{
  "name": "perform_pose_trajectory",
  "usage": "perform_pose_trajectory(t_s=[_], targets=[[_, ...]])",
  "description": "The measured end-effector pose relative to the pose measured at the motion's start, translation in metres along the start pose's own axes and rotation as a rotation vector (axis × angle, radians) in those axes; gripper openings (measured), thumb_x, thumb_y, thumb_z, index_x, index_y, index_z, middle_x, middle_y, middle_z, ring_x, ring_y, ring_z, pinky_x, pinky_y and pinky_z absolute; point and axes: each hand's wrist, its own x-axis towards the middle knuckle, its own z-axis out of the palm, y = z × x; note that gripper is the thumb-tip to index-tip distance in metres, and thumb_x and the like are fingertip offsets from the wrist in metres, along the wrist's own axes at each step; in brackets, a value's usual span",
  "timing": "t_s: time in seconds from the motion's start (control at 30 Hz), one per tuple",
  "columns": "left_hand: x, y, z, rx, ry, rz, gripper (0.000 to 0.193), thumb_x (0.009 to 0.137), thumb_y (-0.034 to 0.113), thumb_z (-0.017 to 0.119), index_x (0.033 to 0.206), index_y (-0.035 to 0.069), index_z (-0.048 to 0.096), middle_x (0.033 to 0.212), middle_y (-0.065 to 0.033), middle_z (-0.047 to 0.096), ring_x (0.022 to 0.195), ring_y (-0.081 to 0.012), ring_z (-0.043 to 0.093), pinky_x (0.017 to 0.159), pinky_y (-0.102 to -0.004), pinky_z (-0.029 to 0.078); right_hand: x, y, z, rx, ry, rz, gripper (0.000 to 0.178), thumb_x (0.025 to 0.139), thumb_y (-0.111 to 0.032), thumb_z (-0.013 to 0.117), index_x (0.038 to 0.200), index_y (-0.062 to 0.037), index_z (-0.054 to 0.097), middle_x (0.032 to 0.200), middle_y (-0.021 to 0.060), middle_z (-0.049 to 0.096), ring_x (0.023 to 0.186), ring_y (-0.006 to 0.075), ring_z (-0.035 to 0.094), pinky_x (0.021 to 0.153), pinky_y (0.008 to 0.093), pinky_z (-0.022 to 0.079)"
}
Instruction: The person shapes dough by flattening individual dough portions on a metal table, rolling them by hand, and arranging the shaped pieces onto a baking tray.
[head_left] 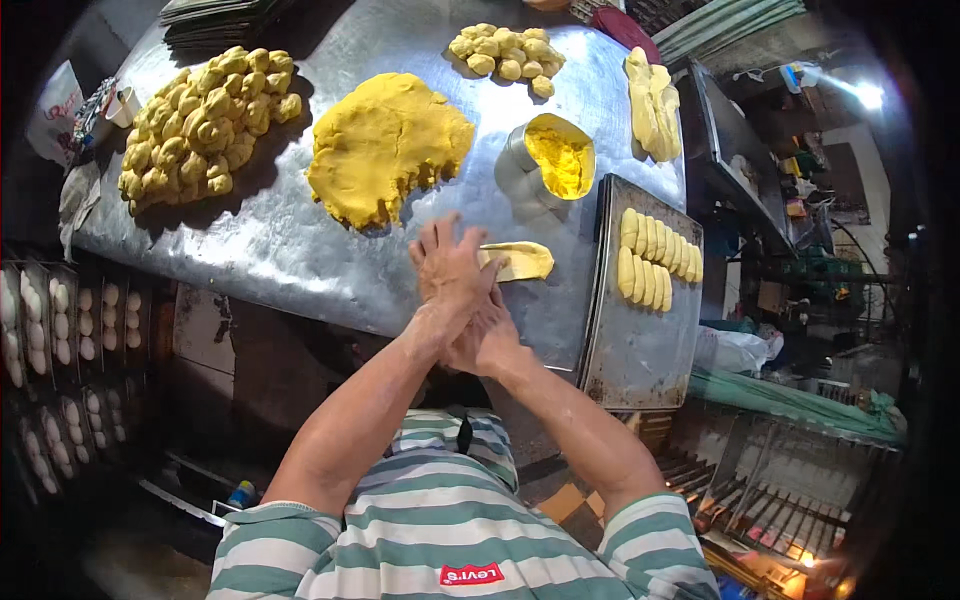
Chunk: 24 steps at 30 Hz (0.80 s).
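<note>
A flat, pale yellow strip of dough (527, 262) lies on the metal table near its front edge. Over the strip's left end is my left hand (448, 265), palm down with its fingers spread. Crossing against its wrist is my right hand (485, 325); the left hand covers most of its fingers, so their pose is unclear. A large yellow slab of dough (385, 150) with a ragged lower edge sits just beyond my hands. To its right stands a metal container (518, 150) of bright yellow, soft filling (563, 165).
Dough balls are heaped at the left (205, 130), with a smaller group (508, 52) at the back. On the right, a baking tray (640, 350) carries rows of shaped dough pieces (655, 250). Behind it lie long dough strips (652, 105). Racks of pale pieces (62, 325) stand lower left.
</note>
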Motion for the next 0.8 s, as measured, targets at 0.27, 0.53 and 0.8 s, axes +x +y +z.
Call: perform_pose_trajectory(t_s=[0.27, 0.53, 0.8], targets=[[0.003, -0.026, 0.039, 0.460, 0.289, 0.057, 0.082, 0.101, 0.055, 0.064, 0.170, 0.022, 0.033, 0.176, -0.0262, 0.010, 0.163, -0.0485, 0.001, 0.125, -0.0729, 0.003, -0.030, 0.100, -0.013, -0.165, 0.167, 0.286, 0.080, 0.102, -0.056, 0.060, 0.162, -0.0053, 0.045, 0.172, 0.0170, 0.037, 0.163, 0.0334, 0.026, 0.130, 0.0604, 0.009], [-0.029, -0.057, -0.008, 0.450, 0.244, -0.047, 0.074, 0.101, 0.041, 0.066, 0.167, 0.027, 0.038, 0.176, -0.0255, 0.014, 0.164, -0.0471, 0.004, 0.127, -0.0707, 0.002, 0.101, 0.041, -0.020, 0.320, 0.776, -0.018, 0.026, 0.089, -0.029, 0.080, 0.113, -0.0188, 0.083, 0.113, -0.0033, 0.074, 0.111, 0.0229, 0.062, 0.102, 0.0450, 0.040], [-0.051, -0.174, -0.135, 0.245, 0.368, -0.098, 0.072, 0.092, 0.017, 0.077, 0.158, 0.025, 0.049, 0.171, -0.0234, 0.025, 0.161, -0.0493, 0.015, 0.125, -0.0696, 0.011, 0.146, -0.026, -0.012, 0.187, 0.688, 0.009, 0.027, 0.087, -0.029, 0.083, 0.112, -0.0188, 0.083, 0.112, -0.0037, 0.073, 0.109, 0.0218, 0.061, 0.098, 0.0441, 0.039]])
